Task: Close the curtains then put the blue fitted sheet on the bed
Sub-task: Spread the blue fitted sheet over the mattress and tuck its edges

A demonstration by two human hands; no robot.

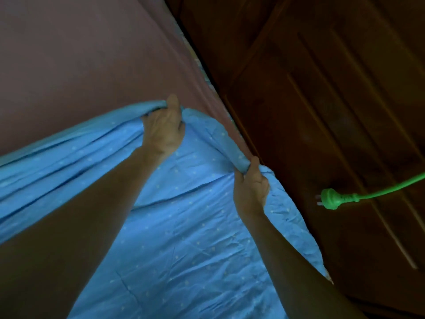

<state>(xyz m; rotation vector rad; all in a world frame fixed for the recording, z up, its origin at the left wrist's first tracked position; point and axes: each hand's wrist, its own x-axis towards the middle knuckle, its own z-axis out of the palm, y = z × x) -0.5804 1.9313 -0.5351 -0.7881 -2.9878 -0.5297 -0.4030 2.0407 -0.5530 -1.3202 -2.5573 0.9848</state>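
Head view. My left hand (164,128) grips a bunched fold of the blue sheet (184,226), fingers curled into the cloth. My right hand (250,187), nearer me and to the right, clamps the rolled hem. The hem slants from one hand to the other along the bed's edge. The sheet runs lengthwise from my body up to both hands, with folds trailing left. Beyond the left hand is the mauve mattress (80,54). Right of the right hand, a green plug (328,199) shows against dark wooden panels (322,88).

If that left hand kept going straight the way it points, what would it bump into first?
Probably the bare dusky-pink mattress just past the bunched edge of the blue dotted fitted sheet that the left hand grips. Beyond that stands the dark wooden panel; depth is hard to judge here.
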